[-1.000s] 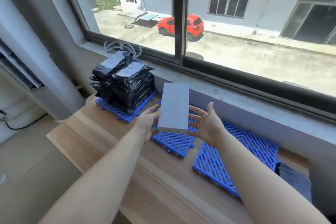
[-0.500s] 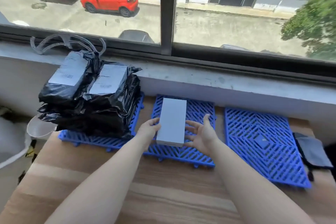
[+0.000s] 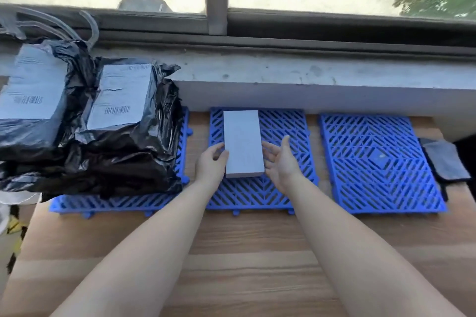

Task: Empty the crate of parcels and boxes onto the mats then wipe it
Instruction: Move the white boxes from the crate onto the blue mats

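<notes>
1. A flat, oblong light-grey box (image 3: 242,143) lies lengthwise on the left part of the middle blue plastic lattice mat (image 3: 283,188), its long axis running from the person toward the window.
2. The left hand (image 3: 210,165) rests against the box's left long edge near its near corner, fingers lightly curved and touching the side; whether they actually grip it cannot be told.
3. The right hand (image 3: 280,162) sits just beside the box's right long edge, palm turned toward it and fingers spread and relaxed, holding nothing; whether the fingertips touch the box cannot be told.
4. A pile of black plastic-wrapped parcels (image 3: 90,131) with white printed labels covers most of the left blue lattice mat (image 3: 116,203), the top two lying side by side.
5. The right blue lattice mat (image 3: 381,162) lies apart from the middle one, a strip of the table showing between them.
6. All three mats sit in a row on a wood-grain table (image 3: 244,265), against the grey concrete window sill (image 3: 309,72).
7. A folded dark grey cloth (image 3: 445,162) lies on the table just beside the right mat's right edge.
8. The crate is out of view.
</notes>
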Motion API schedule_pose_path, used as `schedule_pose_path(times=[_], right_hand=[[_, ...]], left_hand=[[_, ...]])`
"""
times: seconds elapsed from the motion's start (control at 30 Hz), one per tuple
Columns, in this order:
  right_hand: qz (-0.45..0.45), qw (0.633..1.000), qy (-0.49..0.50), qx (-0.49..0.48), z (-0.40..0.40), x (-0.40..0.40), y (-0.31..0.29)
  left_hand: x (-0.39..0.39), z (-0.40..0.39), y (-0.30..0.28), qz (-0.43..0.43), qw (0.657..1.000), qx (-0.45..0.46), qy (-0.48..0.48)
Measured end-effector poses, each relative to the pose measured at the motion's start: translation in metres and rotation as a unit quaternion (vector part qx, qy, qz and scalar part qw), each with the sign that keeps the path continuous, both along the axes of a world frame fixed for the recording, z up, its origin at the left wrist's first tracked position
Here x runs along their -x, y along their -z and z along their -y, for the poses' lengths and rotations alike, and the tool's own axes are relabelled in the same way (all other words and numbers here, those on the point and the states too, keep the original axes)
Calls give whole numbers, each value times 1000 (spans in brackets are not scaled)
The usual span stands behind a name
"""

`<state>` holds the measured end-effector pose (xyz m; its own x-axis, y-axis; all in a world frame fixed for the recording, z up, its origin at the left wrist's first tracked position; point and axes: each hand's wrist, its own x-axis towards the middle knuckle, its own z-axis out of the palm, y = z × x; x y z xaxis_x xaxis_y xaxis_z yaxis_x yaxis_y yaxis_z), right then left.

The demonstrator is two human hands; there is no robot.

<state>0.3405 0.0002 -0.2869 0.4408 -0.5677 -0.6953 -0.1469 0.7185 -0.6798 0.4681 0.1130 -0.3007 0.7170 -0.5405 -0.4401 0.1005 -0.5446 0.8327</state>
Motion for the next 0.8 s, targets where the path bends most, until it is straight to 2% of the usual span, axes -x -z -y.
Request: schedule_pose_path(times=[0.2,0.27,0.3,0.33,0.4,0.47,0.53,0.6,0.63,0.8], right_hand=[[-13,999,14,-27,-2,8,0],[-46,999,-18,7,0,12,-7],[-69,996,-26,54,1,14,-10],[-84,990,-20,110,1,18,-14],[-86,972,12,217,3,28,-23],[-99,945,-6,310,7,45,-39],[-169,888,-99,416,16,71,-52],[-264,794,-195,511,26,105,-59],[-298,761,-216,534,31,124,-64],[-372,713,-210,555,49,238,-105]], left_hand=[[-2,0,-3,80,996,-42,26],[-4,6,-11,108,991,-60,46],[-3,8,-14,147,984,-78,68],[0,11,-18,213,966,-108,104],[13,19,-29,363,899,-159,188],[33,32,-40,453,834,-171,265],[55,45,-51,495,789,-162,326],[81,58,-63,525,753,-126,377],[95,64,-70,539,734,-110,399],[181,105,-107,592,666,-40,453]])
